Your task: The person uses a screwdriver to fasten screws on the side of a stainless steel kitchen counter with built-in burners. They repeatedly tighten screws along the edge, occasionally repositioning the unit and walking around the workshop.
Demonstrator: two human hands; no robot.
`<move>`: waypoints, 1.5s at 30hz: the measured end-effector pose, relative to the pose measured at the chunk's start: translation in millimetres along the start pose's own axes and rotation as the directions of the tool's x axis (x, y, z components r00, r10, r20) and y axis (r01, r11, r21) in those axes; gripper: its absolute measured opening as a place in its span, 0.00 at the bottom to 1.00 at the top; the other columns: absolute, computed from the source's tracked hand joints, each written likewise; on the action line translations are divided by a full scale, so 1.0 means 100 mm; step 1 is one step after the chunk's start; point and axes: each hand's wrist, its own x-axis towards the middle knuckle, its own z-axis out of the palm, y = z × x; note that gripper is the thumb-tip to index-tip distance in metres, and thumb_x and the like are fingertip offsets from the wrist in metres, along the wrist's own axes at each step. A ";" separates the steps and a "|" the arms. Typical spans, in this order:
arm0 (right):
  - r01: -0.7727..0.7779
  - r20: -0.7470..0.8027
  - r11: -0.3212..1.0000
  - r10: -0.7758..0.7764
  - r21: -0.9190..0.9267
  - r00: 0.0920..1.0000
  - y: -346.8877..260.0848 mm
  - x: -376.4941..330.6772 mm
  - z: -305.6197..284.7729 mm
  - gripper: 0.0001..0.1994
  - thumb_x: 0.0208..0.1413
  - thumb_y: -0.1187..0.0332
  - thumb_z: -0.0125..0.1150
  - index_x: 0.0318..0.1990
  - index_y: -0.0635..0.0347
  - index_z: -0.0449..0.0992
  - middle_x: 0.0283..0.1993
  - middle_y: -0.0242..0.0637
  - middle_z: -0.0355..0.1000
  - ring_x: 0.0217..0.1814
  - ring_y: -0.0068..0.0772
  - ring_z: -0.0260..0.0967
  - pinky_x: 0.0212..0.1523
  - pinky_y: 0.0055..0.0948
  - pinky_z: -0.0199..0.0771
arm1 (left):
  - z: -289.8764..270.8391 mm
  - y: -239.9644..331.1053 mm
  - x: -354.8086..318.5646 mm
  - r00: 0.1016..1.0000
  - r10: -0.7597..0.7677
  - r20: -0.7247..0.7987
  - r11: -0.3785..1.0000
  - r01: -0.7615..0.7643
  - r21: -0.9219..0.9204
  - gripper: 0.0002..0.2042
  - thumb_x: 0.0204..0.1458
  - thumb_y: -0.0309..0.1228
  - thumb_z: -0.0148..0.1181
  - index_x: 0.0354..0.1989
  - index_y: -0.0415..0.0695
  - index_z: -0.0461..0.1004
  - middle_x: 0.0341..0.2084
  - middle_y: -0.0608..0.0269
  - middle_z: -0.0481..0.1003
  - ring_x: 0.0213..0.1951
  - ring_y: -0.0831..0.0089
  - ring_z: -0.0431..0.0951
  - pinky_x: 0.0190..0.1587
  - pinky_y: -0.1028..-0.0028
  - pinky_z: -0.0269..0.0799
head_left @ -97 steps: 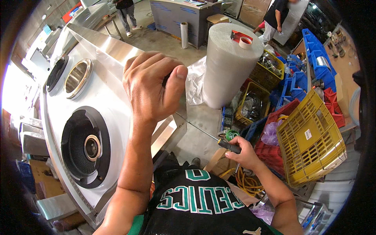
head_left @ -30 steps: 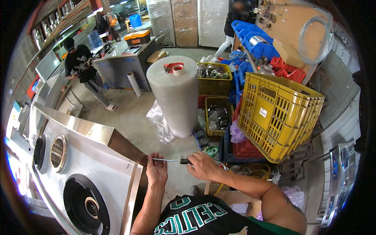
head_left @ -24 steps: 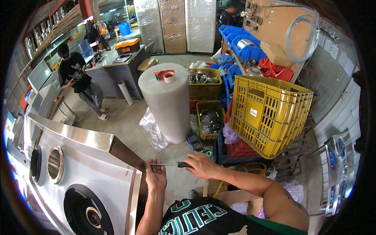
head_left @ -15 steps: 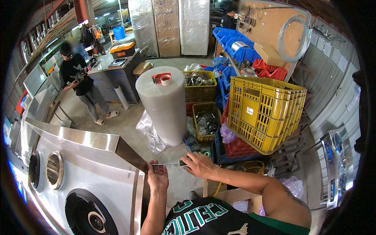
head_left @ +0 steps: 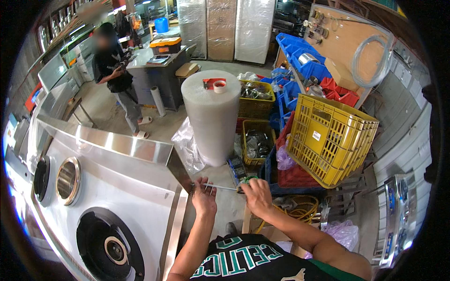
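A long screwdriver (head_left: 225, 188) lies roughly level between my two hands. My right hand (head_left: 258, 196) is closed around its handle, which the fingers mostly hide. My left hand (head_left: 205, 199) is palm up, its fingers curled about the thin shaft near the tip. The tip meets the side edge of a stainless-steel stove counter (head_left: 150, 199); what it touches there is too small to make out. On the counter are a black burner ring (head_left: 86, 236), a steel-rimmed round opening (head_left: 69, 180) and another black ring (head_left: 41, 178).
A tall bubble-wrap roll (head_left: 211, 122) stands ahead, a tape roll (head_left: 219, 86) on top. Stacked yellow crates (head_left: 328, 140) rise at the right, near blue bins (head_left: 300, 56). Yellow hose (head_left: 302, 210) lies below. Another person (head_left: 112, 70) stands at far left.
The whole view has shifted, so surroundings sit further right. My right hand still holds the screwdriver handle and appears turned, with its knuckles more on top. My left hand stays at the shaft.
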 end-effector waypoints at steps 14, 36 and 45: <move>-0.650 0.539 0.737 0.477 0.184 0.694 0.32 -1.85 0.59 0.18 0.52 0.66 0.66 0.50 0.60 0.76 0.48 0.49 0.72 0.50 0.54 0.71 0.51 0.44 0.71 | -0.14 -0.17 0.13 0.972 0.220 0.082 0.962 -0.230 0.148 0.25 0.68 0.44 0.37 0.58 0.36 0.69 0.38 0.54 0.79 0.32 0.68 0.79 0.42 0.69 0.74; -0.811 0.939 0.575 0.206 0.110 0.273 2.08 1.06 3.51 0.25 0.50 0.48 0.68 0.44 0.64 0.79 0.38 0.48 0.79 0.39 0.46 0.78 0.40 0.42 0.76 | -0.62 -0.04 -0.11 0.974 0.018 -0.227 0.557 0.178 0.811 0.17 0.69 0.39 0.44 0.44 0.40 0.75 0.29 0.63 0.76 0.28 0.75 0.73 0.34 0.74 0.68; -0.626 0.927 0.769 0.128 0.131 0.351 2.18 1.24 3.87 0.29 0.53 0.45 0.64 0.52 0.61 0.76 0.52 0.53 0.77 0.55 0.55 0.75 0.56 0.46 0.74 | -1.93 -0.88 -0.28 0.784 0.044 -0.619 0.702 0.417 0.577 0.15 0.66 0.37 0.47 0.39 0.39 0.76 0.29 0.59 0.76 0.29 0.70 0.74 0.33 0.70 0.69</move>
